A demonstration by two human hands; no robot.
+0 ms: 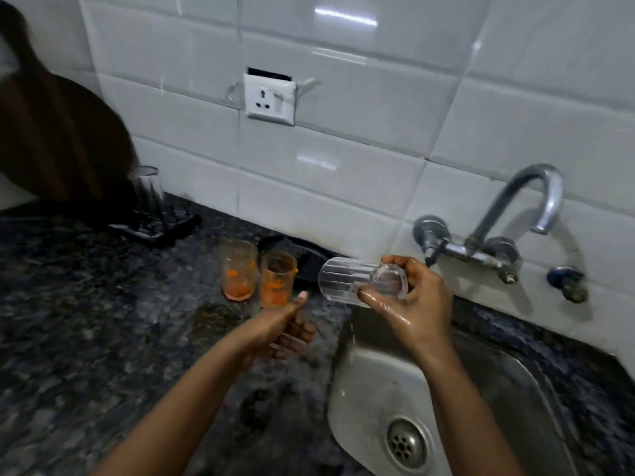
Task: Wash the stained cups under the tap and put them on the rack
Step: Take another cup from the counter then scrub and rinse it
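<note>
Nearest, the left hand (288, 329) hangs loosely curled and empty over the table, while the right hand (409, 297) grips a clear ribbed cup (347, 278) sideways by its base above the sink (371, 383). Wet glass looks slippery (and fragile), so hold around the ribs; two stained cups (256, 274) stand just beyond the left hand.

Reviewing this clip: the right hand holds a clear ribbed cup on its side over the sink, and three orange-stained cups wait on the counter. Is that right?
Not quite. The head view shows two stained cups waiting on the counter, not three. The rest holds: the right hand holds the clear ribbed cup on its side over the sink.
</note>
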